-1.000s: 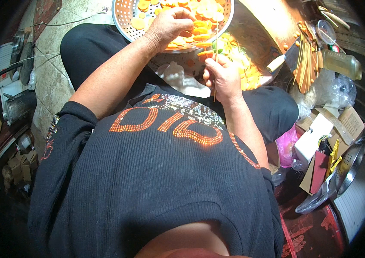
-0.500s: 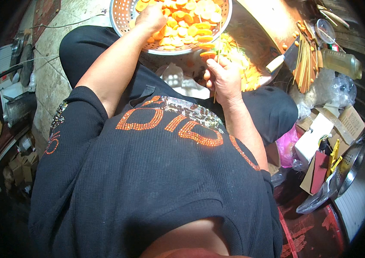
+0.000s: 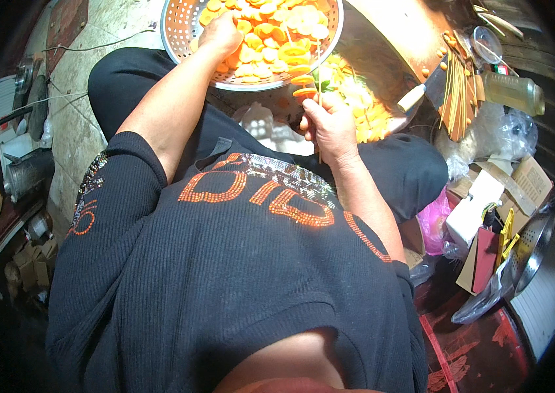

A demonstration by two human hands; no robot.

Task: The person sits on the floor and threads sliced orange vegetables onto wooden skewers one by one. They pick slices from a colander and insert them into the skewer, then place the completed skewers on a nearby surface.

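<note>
My left fingers (image 3: 230, 26) shifted from skewer (image 3: 319, 64) to carrot slices (image 3: 266, 47), grasp indeterminable; right fingers (image 3: 316, 112) gripped the skewer; threading presumably paused.

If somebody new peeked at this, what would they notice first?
Probably the bright orange slices heaped in the colander at the top, where the left hand is. Then the thin stick in the right hand, with slices along it, and the sparkly orange decoration on the black shirt in the middle.
</note>
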